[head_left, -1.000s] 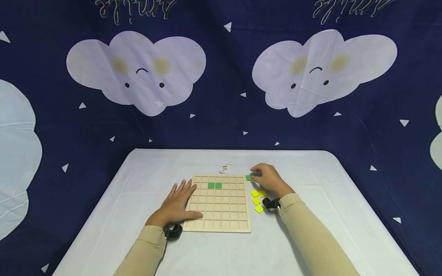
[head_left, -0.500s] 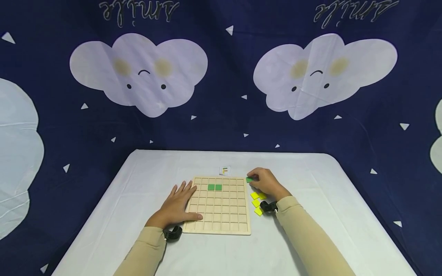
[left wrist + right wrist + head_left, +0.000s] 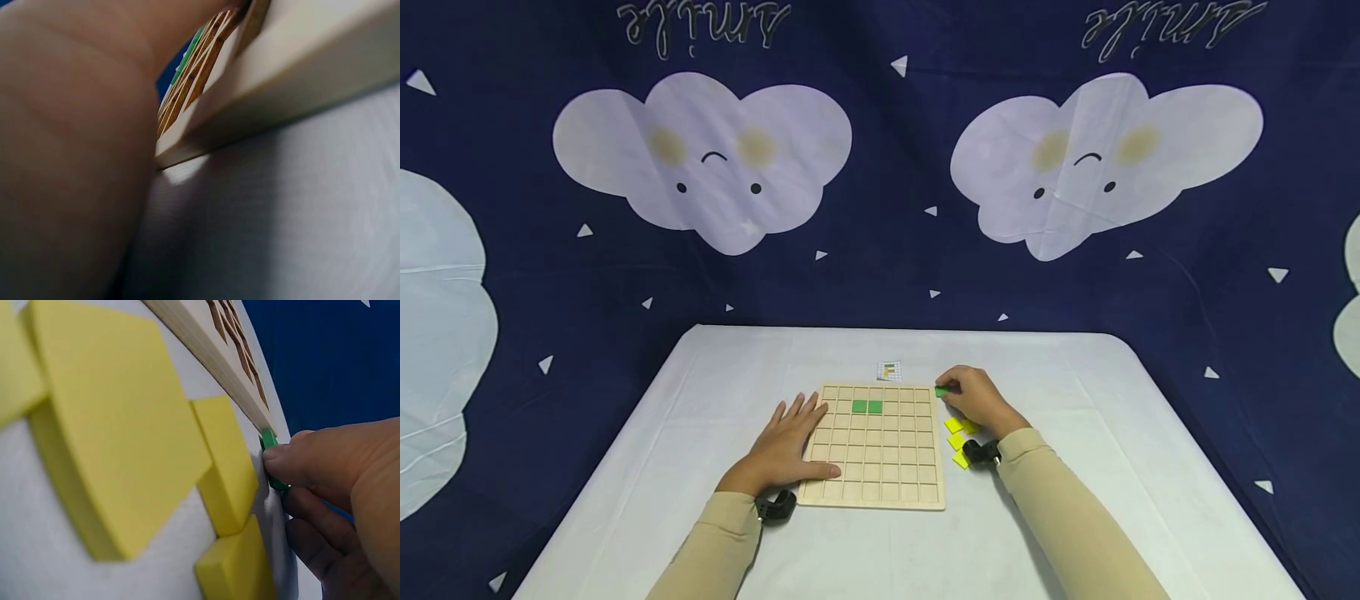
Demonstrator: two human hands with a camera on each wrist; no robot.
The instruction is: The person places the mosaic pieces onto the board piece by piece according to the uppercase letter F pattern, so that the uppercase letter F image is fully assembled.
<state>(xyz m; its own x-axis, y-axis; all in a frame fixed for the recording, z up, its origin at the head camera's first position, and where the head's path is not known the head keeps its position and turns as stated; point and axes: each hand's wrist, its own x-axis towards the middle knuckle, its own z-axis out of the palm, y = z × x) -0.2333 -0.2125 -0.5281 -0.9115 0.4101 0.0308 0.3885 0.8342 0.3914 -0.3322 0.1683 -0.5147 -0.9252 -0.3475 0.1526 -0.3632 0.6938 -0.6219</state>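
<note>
A square wooden grid board (image 3: 872,458) lies flat on the white table. Two green square tiles (image 3: 860,407) sit side by side in its cells near the far edge. My left hand (image 3: 781,446) rests on the board's left side, fingers spread and thumb over the lower cells. Just off the board's far right corner, my right hand (image 3: 979,398) pinches another green tile (image 3: 270,440) between thumb and fingers. Several yellow square tiles (image 3: 955,441) lie right of the board, below the right hand; the right wrist view shows a yellow tile (image 3: 119,419) close up.
A small printed card (image 3: 889,371) with a coloured grid pattern lies beyond the board's far edge. Behind the white table (image 3: 760,354) hangs a dark blue cloth (image 3: 880,275) with clouds. Each wrist wears a black camera (image 3: 981,452).
The fingers of my right hand have closed on the green tile by the board's corner. My left hand stays in place on the board. The head view has shifted slightly.
</note>
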